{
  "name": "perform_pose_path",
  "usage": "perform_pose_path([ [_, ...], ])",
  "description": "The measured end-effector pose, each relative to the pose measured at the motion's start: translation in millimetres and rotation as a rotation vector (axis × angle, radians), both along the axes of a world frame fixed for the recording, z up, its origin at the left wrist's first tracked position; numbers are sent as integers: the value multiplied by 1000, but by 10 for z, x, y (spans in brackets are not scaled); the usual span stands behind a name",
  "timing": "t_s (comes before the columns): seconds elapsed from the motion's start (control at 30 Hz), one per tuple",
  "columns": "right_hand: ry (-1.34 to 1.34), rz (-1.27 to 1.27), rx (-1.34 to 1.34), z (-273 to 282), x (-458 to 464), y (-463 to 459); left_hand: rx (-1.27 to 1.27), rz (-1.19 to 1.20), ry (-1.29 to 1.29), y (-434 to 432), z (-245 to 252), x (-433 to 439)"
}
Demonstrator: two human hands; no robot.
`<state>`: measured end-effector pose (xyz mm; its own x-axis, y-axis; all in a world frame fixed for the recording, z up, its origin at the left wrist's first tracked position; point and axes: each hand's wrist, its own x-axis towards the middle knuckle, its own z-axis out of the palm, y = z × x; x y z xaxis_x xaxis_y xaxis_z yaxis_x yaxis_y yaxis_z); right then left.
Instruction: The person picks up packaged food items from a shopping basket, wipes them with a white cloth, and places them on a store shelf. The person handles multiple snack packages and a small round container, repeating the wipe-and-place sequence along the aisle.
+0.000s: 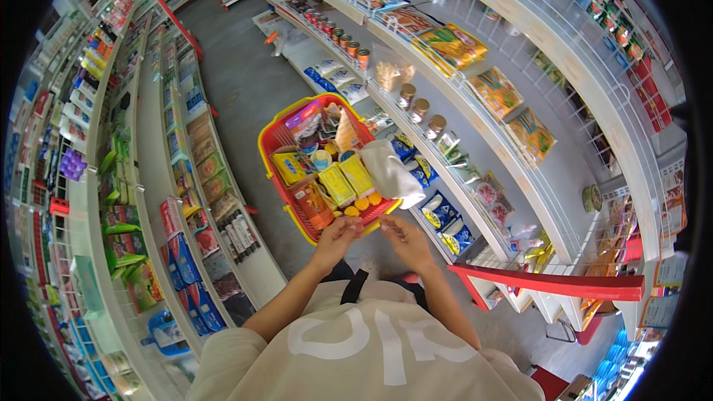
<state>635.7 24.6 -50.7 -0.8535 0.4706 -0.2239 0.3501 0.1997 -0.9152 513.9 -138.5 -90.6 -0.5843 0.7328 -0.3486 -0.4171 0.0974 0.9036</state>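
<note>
A red shopping basket (pixel 278 199) with a yellow rim stands before me in the aisle. My left hand (pixel 338 238) is at its near rim, fingers bent. Across a small gap, my right hand (pixel 405 240) is by the near right corner, fingers also bent. Nothing shows clearly in either hand, and the fingertips are too small to read. Inside the basket lie two yellow boxes (pixel 346 182), an orange packet (pixel 313 204), a yellow packet (pixel 289 168), a purple packet (pixel 302 115) and several orange-yellow round items (pixel 362 204). A whitish cloth (pixel 391 172) drapes over the right rim.
Shelving on the right carries cans (pixel 337 34), jars with brown lids (pixel 419 108), blue packets (pixel 440 211) and yellow food packets (pixel 452 44). A red shelf end (pixel 551 283) juts out at near right. Left shelves hold green packs (pixel 125 223) and blue boxes (pixel 201 307). Grey floor (pixel 234 67) runs between.
</note>
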Motion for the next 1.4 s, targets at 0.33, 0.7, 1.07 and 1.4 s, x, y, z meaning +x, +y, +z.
perform_pose_path([
  [0.33,-118,74,321,-722,-1282,-322,-110,144,-53,-669,-64,-979],
  [0.7,-148,42,428,-1013,-1982,-522,-92,160,-100,-893,-163,-1530],
  [1.07,-207,216,568,-1032,-2620,-894,-74,262,-120,-991,-172,-1658],
  [1.4,-172,333,579,-1491,-2696,-536,-92,274,-122,-995,-209,-1690],
])
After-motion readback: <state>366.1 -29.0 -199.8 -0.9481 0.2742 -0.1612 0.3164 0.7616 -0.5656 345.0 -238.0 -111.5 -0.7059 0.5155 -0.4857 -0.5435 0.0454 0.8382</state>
